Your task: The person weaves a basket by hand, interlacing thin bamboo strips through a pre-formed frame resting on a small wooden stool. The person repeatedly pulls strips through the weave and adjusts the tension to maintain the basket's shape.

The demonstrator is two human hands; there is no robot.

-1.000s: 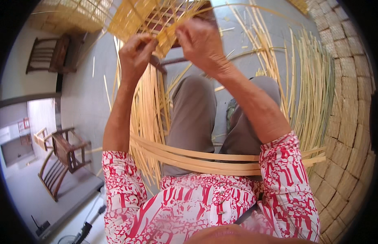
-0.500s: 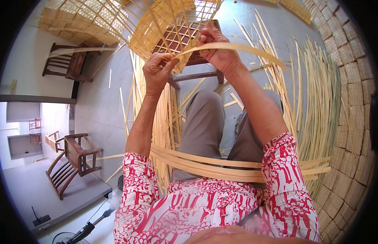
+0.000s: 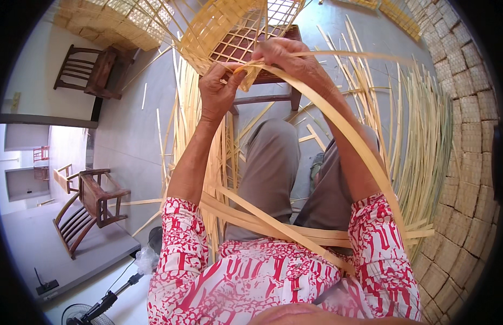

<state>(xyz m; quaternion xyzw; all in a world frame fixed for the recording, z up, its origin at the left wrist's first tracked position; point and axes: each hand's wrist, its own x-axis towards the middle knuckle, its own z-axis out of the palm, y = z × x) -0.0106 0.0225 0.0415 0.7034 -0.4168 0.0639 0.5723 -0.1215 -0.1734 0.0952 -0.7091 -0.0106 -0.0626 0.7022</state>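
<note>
We have the woven basket (image 3: 221,20) just beyond our hands — left hand (image 3: 220,89) pinching a pale strip (image 3: 338,118) at its near edge, right hand (image 3: 290,58) curled alongside, grip unclear — with grey floor (image 3: 124,135) open farther left.

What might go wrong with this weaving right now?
The long strip arches across the right forearm toward the sleeve, so it might snag there. The left hand pinches at the edge of the woven basket; if that grip slipped, the weave there might loosen. The loose strips across the lap seem unfastened, so a knee movement might slide them off.
</note>
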